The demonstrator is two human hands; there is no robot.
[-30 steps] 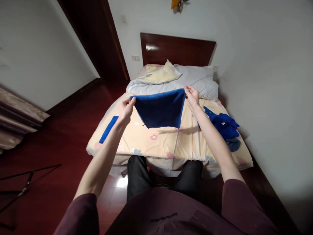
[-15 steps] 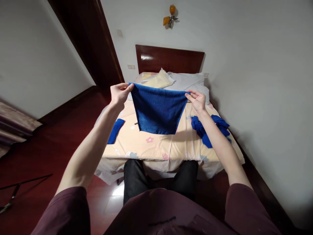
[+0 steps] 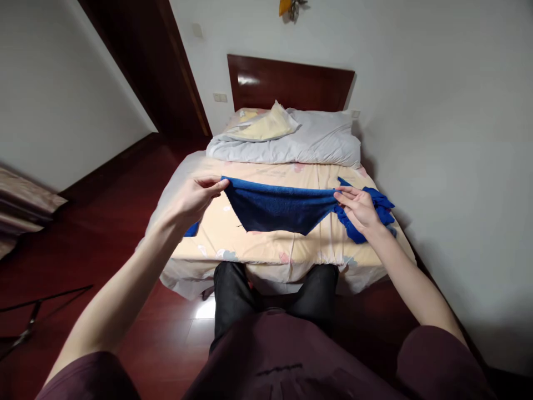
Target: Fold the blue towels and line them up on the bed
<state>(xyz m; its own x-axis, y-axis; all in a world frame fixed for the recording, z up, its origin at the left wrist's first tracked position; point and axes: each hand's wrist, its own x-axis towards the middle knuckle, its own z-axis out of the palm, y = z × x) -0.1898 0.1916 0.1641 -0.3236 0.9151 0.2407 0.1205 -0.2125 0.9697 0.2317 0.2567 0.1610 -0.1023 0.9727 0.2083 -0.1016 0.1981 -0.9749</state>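
You are facing a plain white wall (image 3: pixel 437 139) above a glossy dark red floor (image 3: pixel 125 172). Before you stands a wide bed with a cream, flower-printed sheet (image 3: pixel 266 251), its near edge at your knees in black trousers (image 3: pixel 235 289). At its far end rises a polished dark brown wooden headboard (image 3: pixel 291 83), and in front of that lies a rumpled pale grey quilt (image 3: pixel 322 136). The thin rectangular blue fabric cloth (image 3: pixel 275 208) hangs spread between your hands over the middle of the bed, its top edge drawn nearly straight and its lower edge sagging towards you. On the quilt rests a pale yellow piece of fabric (image 3: pixel 268 126). A crumpled heap of bright blue fabric (image 3: pixel 377 201) lies on the sheet to your right, partly behind your right hand (image 3: pixel 358 210), which pinches the cloth's right top corner between thumb and fingers. Your left hand (image 3: pixel 197 195) grips the left top corner the same way. Smallest is a flat blue fabric piece (image 3: pixel 192 230) on the sheet, mostly hidden by your left forearm.
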